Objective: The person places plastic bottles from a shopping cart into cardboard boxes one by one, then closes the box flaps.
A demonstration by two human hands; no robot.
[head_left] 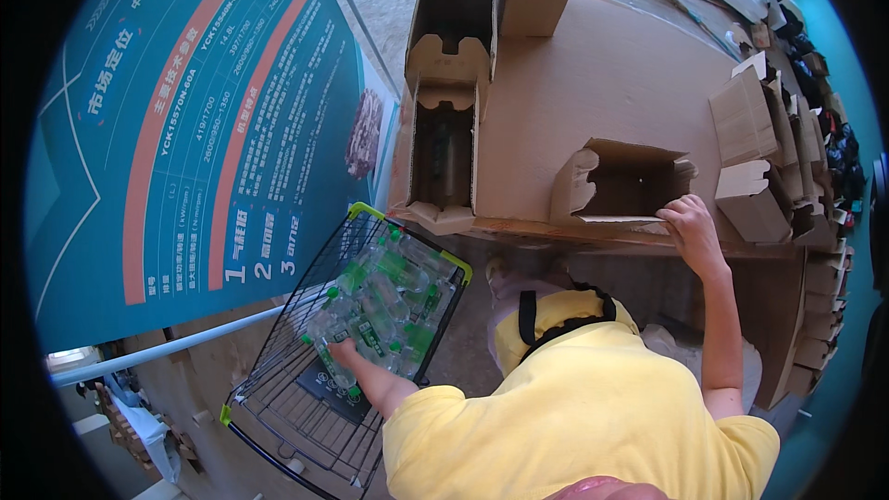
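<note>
My left hand (344,353) reaches down into a shopping cart (269,352) at the left, its fingers closed around a clear plastic bottle (326,331) near the pile's lower edge. Several more plastic bottles (375,292) with green caps and green labels lie heaped there. Over on the right, my right hand (687,222) pinches the near right edge of an open cardboard box (639,181). That box rests on its table's front edge, with its open side facing me and its dark inside showing no contents.
On the brown table (528,111), a row of open boxes (446,65) stands at the left; the nearest holds what looks like a bottle. Another box (537,0) stands behind. Stacked cardboard boxes (750,120) crowd the right. A large blue-green printed board (213,130) borders the cart.
</note>
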